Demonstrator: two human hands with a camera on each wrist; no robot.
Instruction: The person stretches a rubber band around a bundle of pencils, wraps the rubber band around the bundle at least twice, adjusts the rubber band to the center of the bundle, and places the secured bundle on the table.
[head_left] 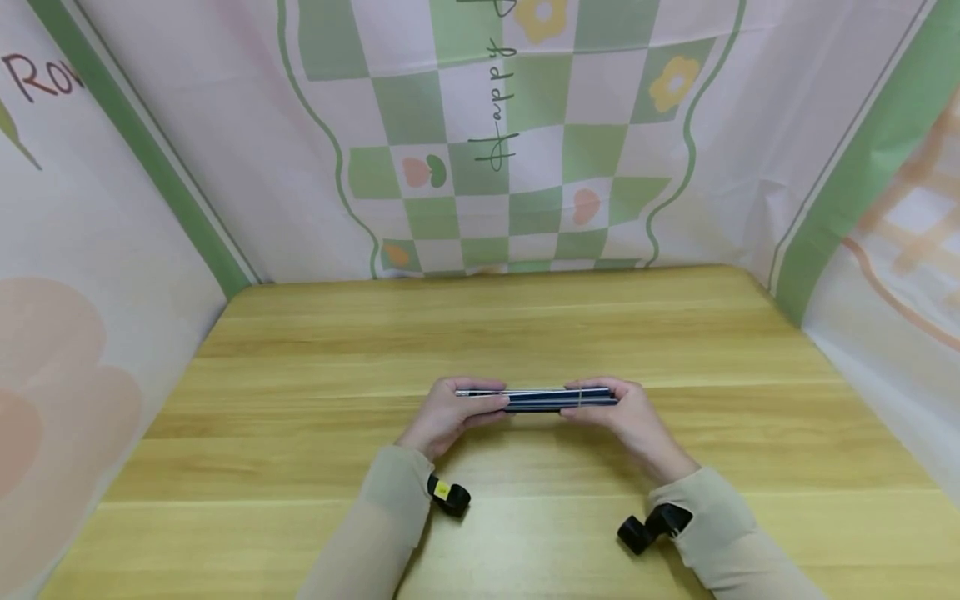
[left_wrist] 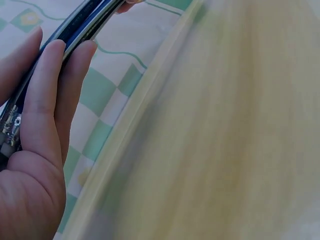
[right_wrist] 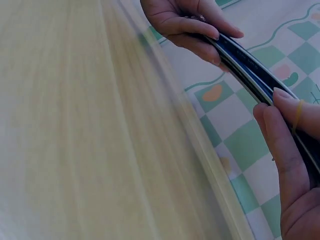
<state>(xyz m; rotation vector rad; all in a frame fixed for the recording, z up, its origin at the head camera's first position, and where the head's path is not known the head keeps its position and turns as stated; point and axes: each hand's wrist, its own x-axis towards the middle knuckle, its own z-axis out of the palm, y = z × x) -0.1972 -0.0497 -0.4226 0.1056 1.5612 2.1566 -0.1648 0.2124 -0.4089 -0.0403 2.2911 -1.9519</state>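
A bundle of dark blue pencils (head_left: 536, 401) with pale stripes lies sideways between my two hands over the table. My left hand (head_left: 448, 414) grips its left end, thumb in front and fingers behind. At that end, silver ferrules (left_wrist: 13, 122) show beside the palm in the left wrist view. My right hand (head_left: 628, 417) pinches the other end between thumb and fingers. A thin yellow rubber band (right_wrist: 298, 115) runs round the bundle by the right thumb. The far right tips are partly hidden by the right hand in the right wrist view.
The wooden table (head_left: 300, 467) spreads under both hands. A printed curtain (head_left: 480, 108) with green and white checks hangs behind its far edge, and more cloth covers both sides. Small black wrist cameras (head_left: 452, 500) sit at the sleeves.
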